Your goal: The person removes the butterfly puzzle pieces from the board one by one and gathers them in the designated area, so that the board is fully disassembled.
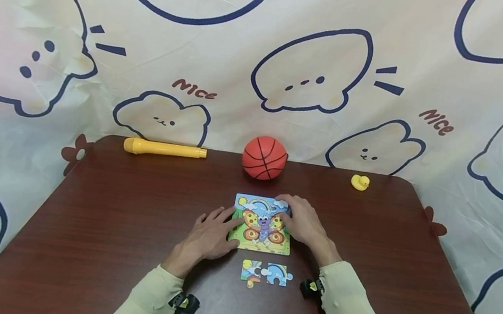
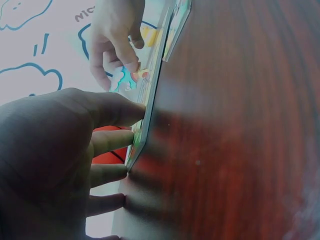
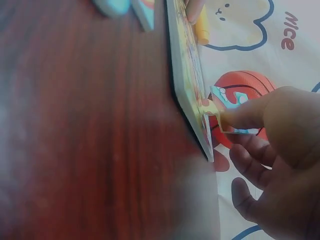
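Cardboard-thin and light, the butterfly puzzle board lies mid-table; left hand rests flat-fingered against its left edge, right hand at its far right corner. Left wrist view: straight fingers steady the rim. Right wrist view: thumb and forefinger pinch a lifted puzzle piece, likely bendable, best held by edges.

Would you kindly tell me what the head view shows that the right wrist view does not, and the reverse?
Only the head view shows the duck, the left hand's back, and the whole table. Only the right wrist view shows a piece lifted at the puzzle's edge under the right hand. Both show the puzzle, ball, yellow tube, two loose pieces and right hand.
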Tool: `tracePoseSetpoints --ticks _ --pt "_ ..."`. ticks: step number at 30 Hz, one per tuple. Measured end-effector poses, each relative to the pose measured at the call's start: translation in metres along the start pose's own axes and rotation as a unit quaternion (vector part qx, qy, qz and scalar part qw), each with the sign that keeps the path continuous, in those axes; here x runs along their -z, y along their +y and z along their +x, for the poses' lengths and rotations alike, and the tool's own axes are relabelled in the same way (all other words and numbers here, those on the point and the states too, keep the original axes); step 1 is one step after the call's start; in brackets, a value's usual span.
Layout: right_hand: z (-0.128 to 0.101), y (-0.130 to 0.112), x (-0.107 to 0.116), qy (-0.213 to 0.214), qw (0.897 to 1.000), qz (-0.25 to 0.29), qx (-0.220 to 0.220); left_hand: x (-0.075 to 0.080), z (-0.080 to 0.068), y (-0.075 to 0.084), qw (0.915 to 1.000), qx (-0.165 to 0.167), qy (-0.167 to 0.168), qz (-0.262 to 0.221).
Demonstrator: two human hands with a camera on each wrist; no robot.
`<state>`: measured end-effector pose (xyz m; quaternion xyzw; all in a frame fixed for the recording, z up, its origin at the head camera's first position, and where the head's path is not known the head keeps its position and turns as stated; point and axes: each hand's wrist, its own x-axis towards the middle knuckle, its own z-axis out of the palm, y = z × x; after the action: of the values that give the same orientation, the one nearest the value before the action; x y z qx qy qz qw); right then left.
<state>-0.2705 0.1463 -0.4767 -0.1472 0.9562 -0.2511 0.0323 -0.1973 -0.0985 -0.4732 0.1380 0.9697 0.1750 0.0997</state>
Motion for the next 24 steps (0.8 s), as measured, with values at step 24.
tracePoseSetpoints --ticks 24 --pt "-0.045 0.014 0.018 0.063 0.996 0.062 -0.018 -0.001 0.0 0.001 0.9999 0.006 -0.006 0.006"
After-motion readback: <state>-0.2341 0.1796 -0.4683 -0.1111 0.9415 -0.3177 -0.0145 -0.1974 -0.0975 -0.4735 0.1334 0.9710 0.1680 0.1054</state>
